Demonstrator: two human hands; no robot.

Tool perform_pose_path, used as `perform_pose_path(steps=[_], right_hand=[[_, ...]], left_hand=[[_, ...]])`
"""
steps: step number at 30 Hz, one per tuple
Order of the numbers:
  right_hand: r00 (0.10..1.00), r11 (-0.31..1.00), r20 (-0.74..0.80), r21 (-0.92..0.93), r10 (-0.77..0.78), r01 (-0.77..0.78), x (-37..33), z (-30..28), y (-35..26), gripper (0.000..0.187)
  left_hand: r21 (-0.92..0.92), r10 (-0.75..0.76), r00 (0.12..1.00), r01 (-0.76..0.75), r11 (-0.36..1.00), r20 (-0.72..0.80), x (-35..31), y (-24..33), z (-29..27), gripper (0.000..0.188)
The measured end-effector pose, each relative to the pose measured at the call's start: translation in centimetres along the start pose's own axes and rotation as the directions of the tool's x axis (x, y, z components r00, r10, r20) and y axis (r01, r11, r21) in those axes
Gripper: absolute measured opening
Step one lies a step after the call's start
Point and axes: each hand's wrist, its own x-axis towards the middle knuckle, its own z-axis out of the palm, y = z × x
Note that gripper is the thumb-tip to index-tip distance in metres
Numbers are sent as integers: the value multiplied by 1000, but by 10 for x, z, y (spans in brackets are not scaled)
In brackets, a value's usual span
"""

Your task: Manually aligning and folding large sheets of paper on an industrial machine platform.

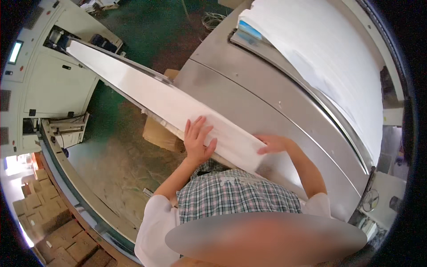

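A long, narrow white block of what looks like folded paper [164, 98] runs in a narrow trough from a cabinet-like machine at the far left down to my front. My left hand [199, 141] lies on its near-left edge, fingers spread and stretched across the top. On the opposite edge, close to the near end, rests my right hand [273, 144]. Its thumb and fingers are apart against the paper, and some fingertips are hard to see. Neither hand is wrapped around the block.
A metal table [267, 100] spreads to the right, with a large white sheet of paper [329, 53] beyond its slot. The pale machine cabinet [55, 89] stands at left. A cardboard box [162, 135] sits beneath the trough. Stacked brown packages [44, 200] fill the lower left.
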Motion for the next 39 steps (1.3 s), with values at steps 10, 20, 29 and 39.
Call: perform_pose_path(steps=[10,20,29,39], right_hand=[[-15,884,-998,-40,-54,-466,-84,-28,130,16],[-225,836,-964,6,-141,-549,-74,-23,146,11],[-226,840,-962,-9,-155,-542,-78,-23,141,11],[-226,806,-954,-26,-197,-592,-72,-25,138,10]], left_hand=[[-308,112,988,-74,949,107,148,-40,41,24],[-667,-512,683,700,255,521,357,-70,236,42],[-858,-180,839,508,-78,513,352,-108,265,32],[-790,-48,894,368,-490,446,343,-107,241,39]])
